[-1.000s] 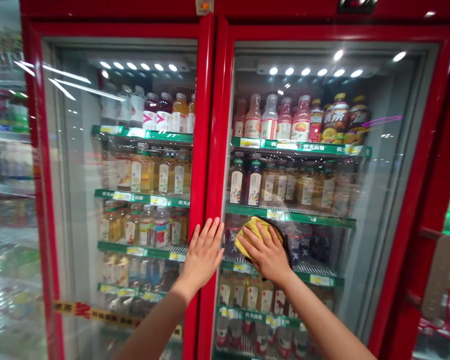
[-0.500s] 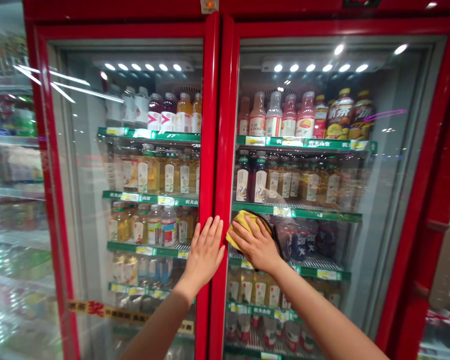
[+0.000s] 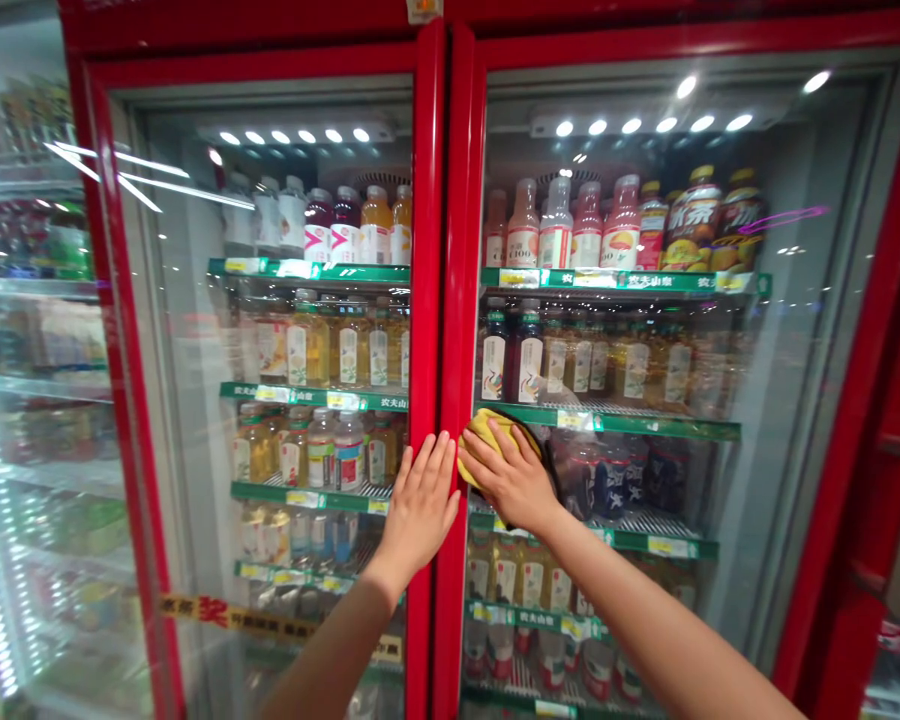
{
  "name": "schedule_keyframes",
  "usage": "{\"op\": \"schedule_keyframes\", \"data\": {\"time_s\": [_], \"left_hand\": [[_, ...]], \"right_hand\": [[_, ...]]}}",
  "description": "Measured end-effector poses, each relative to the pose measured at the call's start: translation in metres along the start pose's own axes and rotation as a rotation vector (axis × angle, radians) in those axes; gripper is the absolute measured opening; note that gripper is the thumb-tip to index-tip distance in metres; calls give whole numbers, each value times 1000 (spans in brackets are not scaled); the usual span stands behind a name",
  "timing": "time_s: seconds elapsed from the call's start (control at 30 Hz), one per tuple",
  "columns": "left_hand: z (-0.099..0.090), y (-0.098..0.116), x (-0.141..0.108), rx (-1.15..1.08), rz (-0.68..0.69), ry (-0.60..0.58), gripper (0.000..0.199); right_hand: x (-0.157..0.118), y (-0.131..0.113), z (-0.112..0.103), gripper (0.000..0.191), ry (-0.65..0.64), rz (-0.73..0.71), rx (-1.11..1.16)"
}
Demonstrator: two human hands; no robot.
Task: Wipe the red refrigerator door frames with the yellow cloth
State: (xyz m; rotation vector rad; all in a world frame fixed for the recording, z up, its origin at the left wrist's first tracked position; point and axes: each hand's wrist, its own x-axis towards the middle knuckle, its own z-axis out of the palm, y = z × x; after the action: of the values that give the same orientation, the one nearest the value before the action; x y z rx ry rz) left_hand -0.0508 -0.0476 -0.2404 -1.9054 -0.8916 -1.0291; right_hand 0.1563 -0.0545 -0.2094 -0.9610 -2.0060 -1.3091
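My right hand [image 3: 516,488] presses a folded yellow cleaning cloth [image 3: 470,473] with a dark edge against the glass of the right fridge door [image 3: 630,340]. The cloth sits at the door's left side, beside the red frame, and the fingers cover much of it. Flat on the red frame [image 3: 427,300] where the two doors meet lies my left hand [image 3: 421,505], fingers extended and holding nothing. Both doors are closed. The left door [image 3: 187,330] is also glass in a red frame.
Behind the glass stand rows of drink bottles [image 3: 622,225] on shelves with green label strips [image 3: 307,395]. A yellow printed strip [image 3: 244,620] crosses the lower left door. Another lit shelf unit [image 3: 37,375] is at far left. Lamps reflect in the glass.
The view has shifted slightly, so the fridge appears a little farther right. My right hand and the cloth have slid slightly upward on the glass. My left hand stays on the frame.
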Motion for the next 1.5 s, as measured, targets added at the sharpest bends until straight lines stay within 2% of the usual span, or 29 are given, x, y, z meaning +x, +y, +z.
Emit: {"op": "schedule_keyframes", "data": {"time_s": [0.1, 0.2, 0.3, 0.4, 0.53, 0.6, 0.7, 0.83, 0.93, 1.03, 1.1, 1.2, 1.27, 1.37, 1.5], "left_hand": [[-2, 1, 2, 2, 0, -13, 79], [-3, 2, 4, 20, -8, -19, 79], [-3, 2, 4, 32, -27, -30, 75], [-2, 1, -1, 23, -44, -33, 74], [-2, 0, -14, 22, -32, -53, 74], [-4, -1, -19, 25, -2, -69, 73], [-9, -3, -22, 36, 10, -57, 74], [-19, -2, -19, 77, -86, 4, 76], [-27, -1, -16, 89, -131, 25, 77], [-31, -3, -12, 85, -122, 26, 76], [-33, -5, -7, 80, -116, 25, 76], [-33, -6, 1, 64, -126, 24, 76], [-33, -7, 4, 55, -151, 26, 77], [-32, -6, 0, 53, -197, 31, 77], [-30, -4, -17, 59, -223, 20, 76]], "right_hand": [[9, 13, -6, 57, 2, -30, 6], [44, 26, -13, 60, 47, 127, 4], [62, 22, -13, 60, 88, 253, 5], [39, 2, -2, 57, 73, 227, 7], [-20, -19, 12, 49, 52, 19, 27], [-39, -19, 15, 43, 109, -66, 71], [-41, -11, 12, 38, 256, -67, 147], [-18, -12, 6, 37, 431, 37, 202], [1, -16, 6, 35, 371, -61, 114], [27, -8, 4, 33, 295, -108, 23], [51, 4, -2, 35, 274, -51, 2], [89, 21, -16, 38, 236, 106, 13], [104, 26, -22, 41, 214, 167, 40], [97, 15, -18, 47, 184, 163, 78], [39, -26, 9, 50, 141, 123, 115]]}}
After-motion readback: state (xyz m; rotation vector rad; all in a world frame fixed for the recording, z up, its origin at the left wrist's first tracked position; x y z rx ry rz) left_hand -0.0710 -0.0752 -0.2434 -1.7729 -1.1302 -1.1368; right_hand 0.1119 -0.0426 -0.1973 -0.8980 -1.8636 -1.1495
